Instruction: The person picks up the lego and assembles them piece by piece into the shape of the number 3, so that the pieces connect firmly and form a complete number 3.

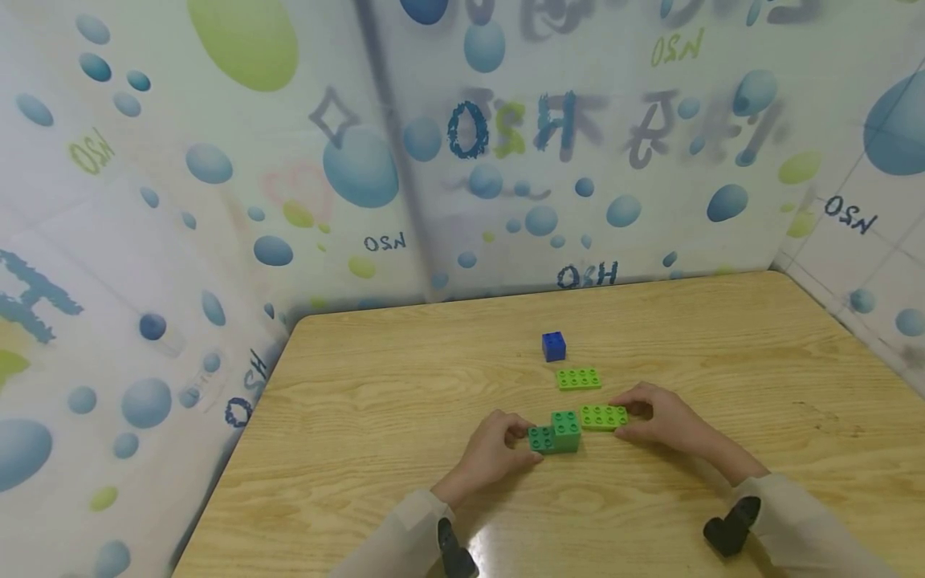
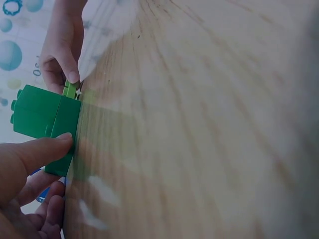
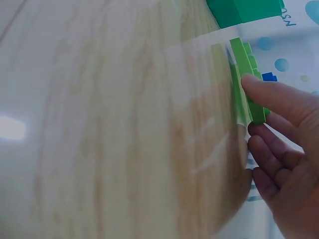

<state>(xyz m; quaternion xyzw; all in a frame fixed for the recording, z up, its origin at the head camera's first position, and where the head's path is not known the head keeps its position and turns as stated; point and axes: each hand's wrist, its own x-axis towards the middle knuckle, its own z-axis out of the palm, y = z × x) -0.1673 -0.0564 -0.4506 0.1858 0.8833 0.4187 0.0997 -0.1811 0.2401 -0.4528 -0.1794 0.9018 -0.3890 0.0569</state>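
Two hands (image 1: 493,451) (image 1: 666,417) pinching, left holding stacked green bricks (image 1: 562,435), right holding lime brick (image 1: 603,417)

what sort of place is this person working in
Likely a small screened-off corner or booth: bubble-printed sheeting rises behind and on both sides of a wooden table, where several green bricks and a blue toy brick sit.

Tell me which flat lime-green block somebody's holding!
The nearer lime-green block: the right hand pinches it at one end. The farther lime-green block lies on the table with no hand touching it.
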